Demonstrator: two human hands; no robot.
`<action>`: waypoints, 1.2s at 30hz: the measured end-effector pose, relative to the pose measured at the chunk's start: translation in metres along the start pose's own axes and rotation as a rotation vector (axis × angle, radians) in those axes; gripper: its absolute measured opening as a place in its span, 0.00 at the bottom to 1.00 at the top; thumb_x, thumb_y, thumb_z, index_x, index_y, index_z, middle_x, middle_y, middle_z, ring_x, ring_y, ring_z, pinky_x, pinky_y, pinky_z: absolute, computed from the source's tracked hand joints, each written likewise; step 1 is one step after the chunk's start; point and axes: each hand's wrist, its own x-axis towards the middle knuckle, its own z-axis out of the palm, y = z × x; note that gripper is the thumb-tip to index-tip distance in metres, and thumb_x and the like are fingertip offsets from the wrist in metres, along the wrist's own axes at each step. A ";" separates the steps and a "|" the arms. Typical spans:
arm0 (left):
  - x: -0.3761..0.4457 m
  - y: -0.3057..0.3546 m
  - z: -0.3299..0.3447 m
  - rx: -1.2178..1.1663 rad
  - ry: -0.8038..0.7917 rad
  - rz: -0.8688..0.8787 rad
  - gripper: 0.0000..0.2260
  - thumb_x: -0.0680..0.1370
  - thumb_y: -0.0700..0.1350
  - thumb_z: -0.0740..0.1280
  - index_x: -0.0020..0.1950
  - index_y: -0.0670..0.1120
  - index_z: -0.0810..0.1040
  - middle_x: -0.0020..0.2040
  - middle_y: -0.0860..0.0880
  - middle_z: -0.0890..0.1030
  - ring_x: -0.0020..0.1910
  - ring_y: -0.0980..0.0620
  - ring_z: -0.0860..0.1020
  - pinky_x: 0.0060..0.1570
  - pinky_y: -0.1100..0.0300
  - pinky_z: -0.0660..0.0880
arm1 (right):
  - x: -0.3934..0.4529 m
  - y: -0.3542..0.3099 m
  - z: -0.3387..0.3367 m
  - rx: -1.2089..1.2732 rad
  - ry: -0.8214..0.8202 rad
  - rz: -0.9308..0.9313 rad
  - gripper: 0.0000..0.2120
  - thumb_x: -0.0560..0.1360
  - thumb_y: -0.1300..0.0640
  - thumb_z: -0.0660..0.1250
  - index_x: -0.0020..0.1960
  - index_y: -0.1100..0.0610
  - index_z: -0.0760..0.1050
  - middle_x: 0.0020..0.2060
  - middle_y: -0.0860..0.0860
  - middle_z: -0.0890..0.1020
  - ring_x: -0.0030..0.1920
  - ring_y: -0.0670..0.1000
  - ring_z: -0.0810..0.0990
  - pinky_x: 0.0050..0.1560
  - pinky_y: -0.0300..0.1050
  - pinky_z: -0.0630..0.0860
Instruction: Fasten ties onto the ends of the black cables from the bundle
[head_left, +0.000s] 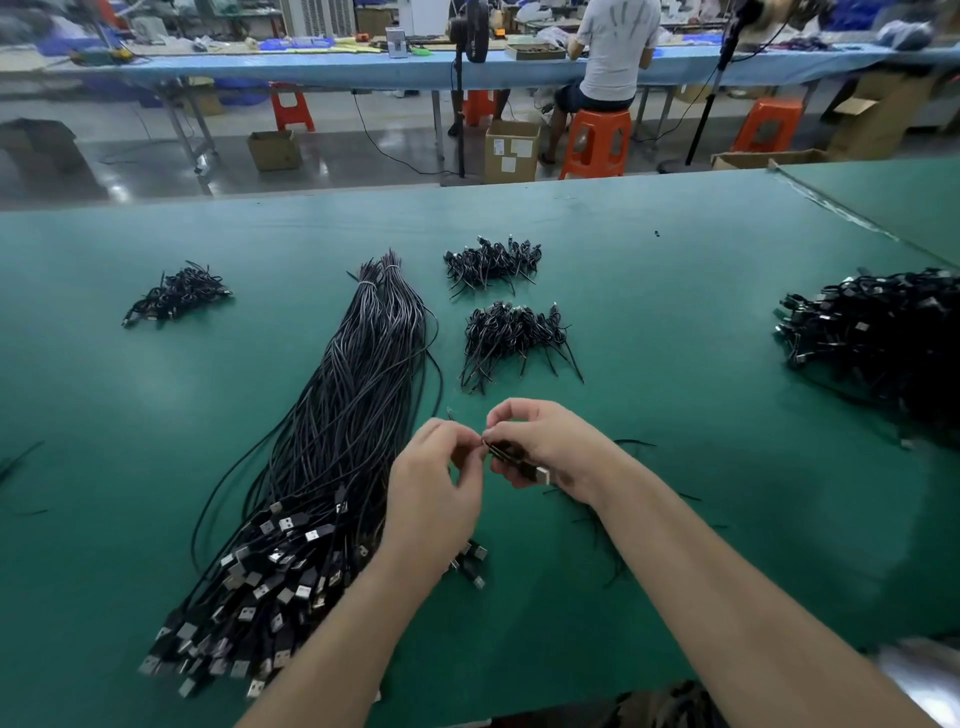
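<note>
A long bundle of black cables (332, 441) lies on the green table (675, 322), its USB plug ends fanned out at the lower left. My right hand (540, 441) grips a folded black cable (511, 456) with a silver plug end showing below the fingers. My left hand (434, 478) pinches a thin tie (451, 414) at the cable's end, fingertips touching those of the right hand. Under my left wrist lie a few loose plug ends (472, 564).
Small heaps of coiled black cables sit at the far left (176, 296), centre back (491, 262) and centre (511, 335). A large pile (878, 338) fills the right side. Loose ties (631, 442) lie near my right forearm. A person sits on an orange stool beyond the table.
</note>
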 end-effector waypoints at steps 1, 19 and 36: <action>-0.001 -0.002 0.000 0.108 0.023 0.193 0.04 0.77 0.35 0.70 0.45 0.42 0.81 0.43 0.51 0.80 0.42 0.55 0.75 0.45 0.62 0.74 | -0.001 -0.002 -0.001 0.028 -0.024 0.040 0.06 0.78 0.62 0.68 0.44 0.54 0.78 0.31 0.53 0.82 0.28 0.48 0.78 0.28 0.38 0.75; 0.006 -0.009 -0.004 -0.562 -0.066 -0.632 0.07 0.78 0.38 0.71 0.40 0.43 0.82 0.33 0.51 0.80 0.33 0.55 0.74 0.36 0.62 0.73 | 0.009 0.004 0.011 -0.091 0.041 -0.101 0.07 0.77 0.55 0.73 0.49 0.57 0.78 0.38 0.52 0.87 0.40 0.51 0.85 0.40 0.45 0.81; 0.013 -0.015 -0.004 -0.930 -0.170 -0.968 0.07 0.79 0.36 0.68 0.42 0.39 0.80 0.32 0.47 0.76 0.28 0.54 0.72 0.31 0.62 0.70 | 0.002 0.014 0.001 -0.233 -0.033 -0.203 0.04 0.77 0.52 0.73 0.51 0.49 0.85 0.46 0.47 0.86 0.45 0.43 0.81 0.49 0.43 0.80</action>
